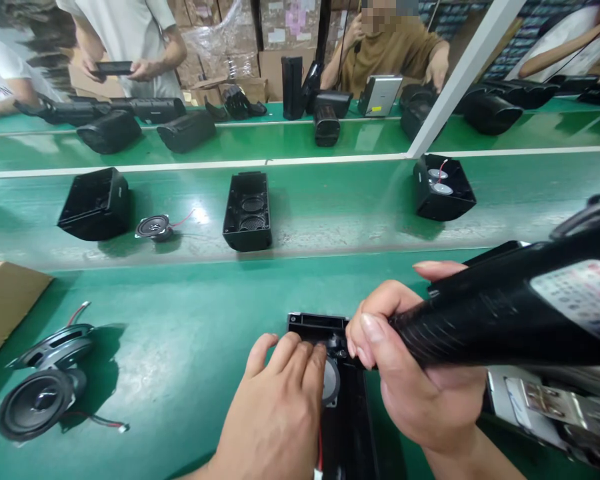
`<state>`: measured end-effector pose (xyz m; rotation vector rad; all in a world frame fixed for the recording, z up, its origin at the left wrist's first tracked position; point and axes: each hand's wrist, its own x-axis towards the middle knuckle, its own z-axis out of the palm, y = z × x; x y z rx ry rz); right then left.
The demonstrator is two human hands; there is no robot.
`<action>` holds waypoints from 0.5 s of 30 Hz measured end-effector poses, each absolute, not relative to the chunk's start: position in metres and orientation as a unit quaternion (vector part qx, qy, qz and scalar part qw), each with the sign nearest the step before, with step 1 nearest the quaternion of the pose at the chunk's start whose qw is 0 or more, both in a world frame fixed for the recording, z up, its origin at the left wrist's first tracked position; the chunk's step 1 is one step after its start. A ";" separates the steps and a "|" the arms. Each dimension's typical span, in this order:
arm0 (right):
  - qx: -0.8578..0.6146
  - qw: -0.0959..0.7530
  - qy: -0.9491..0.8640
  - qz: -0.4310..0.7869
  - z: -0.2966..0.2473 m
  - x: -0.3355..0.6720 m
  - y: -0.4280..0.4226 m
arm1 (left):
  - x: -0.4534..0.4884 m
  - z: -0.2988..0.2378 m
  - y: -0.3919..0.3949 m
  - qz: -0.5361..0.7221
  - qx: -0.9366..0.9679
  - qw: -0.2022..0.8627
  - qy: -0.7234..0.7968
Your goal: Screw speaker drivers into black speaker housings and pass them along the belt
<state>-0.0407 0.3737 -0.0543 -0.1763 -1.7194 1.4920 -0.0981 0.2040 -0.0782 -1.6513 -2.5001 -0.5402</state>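
My right hand (415,360) is wrapped round a black electric screwdriver (500,307), whose tip end points down and left into a black speaker housing (353,427). The fingers of my left hand (280,400) are bent close together over the housing's left side, gripping it near the screwdriver's tip. Inside the housing a round silver-backed speaker driver (331,383) shows partly from behind my left fingers. A red wire with a white plug hangs beside my left hand. My fingers hide the bit and part of the driver.
Two loose speaker drivers (40,403) lie at left, near a cardboard box (10,307). Beyond, a green conveyor (320,207) carries an open housing (247,213), another housing (95,203), a driver (154,227) and a housing with drivers (443,190). Several people work across the line.
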 end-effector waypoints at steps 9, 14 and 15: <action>-0.040 0.406 -0.663 0.628 -0.057 -0.049 0.371 | -0.102 -0.065 0.207 -0.143 -0.573 -0.014 -0.807; -0.052 0.433 -0.667 0.603 -0.052 -0.054 0.368 | -0.109 -0.067 0.203 -0.166 -0.584 0.029 -0.794; -0.050 0.438 -0.668 0.599 -0.048 -0.050 0.369 | -0.110 -0.067 0.203 -0.177 -0.587 0.041 -0.789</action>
